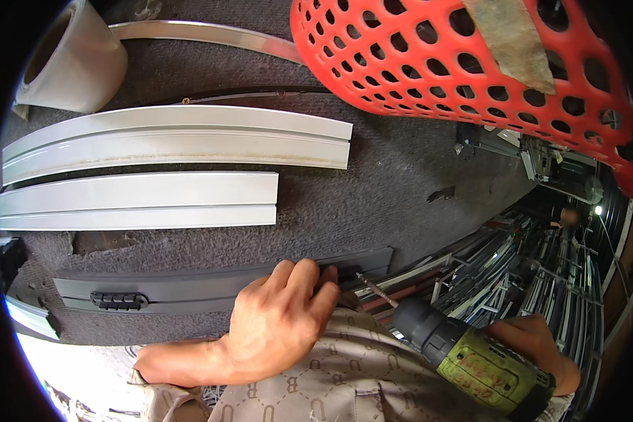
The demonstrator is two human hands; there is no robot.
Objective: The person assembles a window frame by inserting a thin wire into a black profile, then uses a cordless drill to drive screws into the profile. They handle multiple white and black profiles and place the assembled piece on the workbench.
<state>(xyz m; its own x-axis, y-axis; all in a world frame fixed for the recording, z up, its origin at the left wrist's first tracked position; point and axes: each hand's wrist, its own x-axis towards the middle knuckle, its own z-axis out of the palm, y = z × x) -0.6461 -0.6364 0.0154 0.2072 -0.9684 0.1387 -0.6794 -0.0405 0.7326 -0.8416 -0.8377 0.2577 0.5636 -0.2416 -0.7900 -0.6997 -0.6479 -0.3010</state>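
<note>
Beyond our hands on the carpeted counter (401,176) we see a red perforated basket (457,63) and two pale metal rails (176,137). Our left hand (278,320) presses its curled fingers on the dark rail (211,285) at the counter's near edge. Just right of it, our right hand (538,348) grips a green drill (475,362), its bit (374,288) aimed at that rail's end.
</note>
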